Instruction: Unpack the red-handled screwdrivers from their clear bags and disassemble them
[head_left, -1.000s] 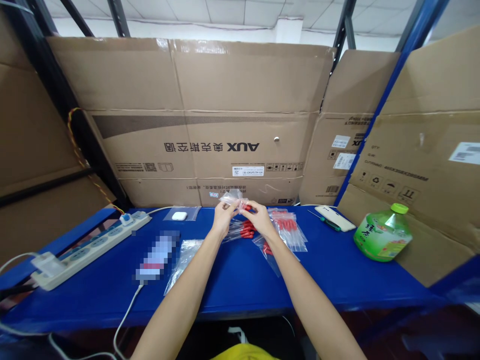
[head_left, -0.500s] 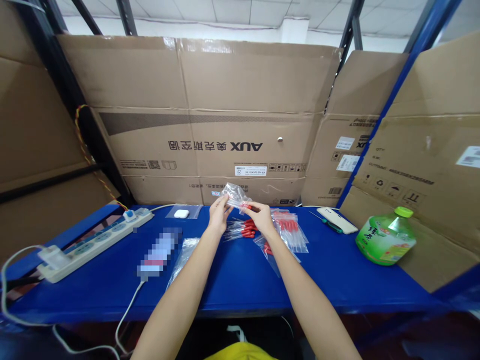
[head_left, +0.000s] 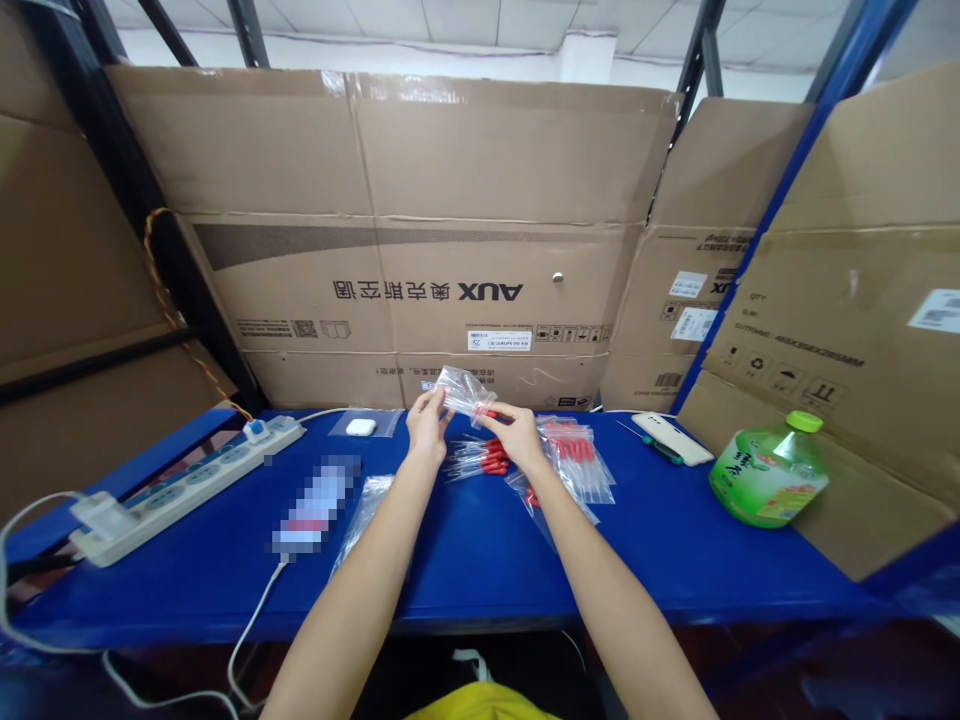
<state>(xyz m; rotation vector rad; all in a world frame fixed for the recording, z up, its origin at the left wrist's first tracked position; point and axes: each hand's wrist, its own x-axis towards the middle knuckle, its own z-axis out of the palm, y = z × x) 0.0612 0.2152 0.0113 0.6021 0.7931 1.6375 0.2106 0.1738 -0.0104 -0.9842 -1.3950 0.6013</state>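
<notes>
My left hand [head_left: 428, 425] pinches a clear plastic zip bag [head_left: 460, 388], held up over the table. At the bag's right end, my right hand [head_left: 514, 432] has its fingers closed on red-handled tools [head_left: 486, 411] with thin shafts, which lie at least partly inside the bag; their number is hidden. Below the hands lies a loose pile of similar red-handled thin tools [head_left: 491, 457], shafts pointing left. Beside my right wrist are filled bags of red-handled tools [head_left: 581, 455], stacked flat. Another bag with red handles [head_left: 532, 497] is partly covered by my right forearm.
Clear bags [head_left: 367, 510] lie by my left forearm, near a blurred-out phone [head_left: 319, 505] on a cable. A power strip [head_left: 195, 485] runs along the left. A small white case [head_left: 361, 427], a green-handled screwdriver [head_left: 660, 450], a white object [head_left: 673, 440] and a green bottle [head_left: 772, 475] stand around.
My left hand has shifted slightly left and its fingers sit lower on the bag, which now looks more stretched out. The right hand stays closed at the bag's right end.
</notes>
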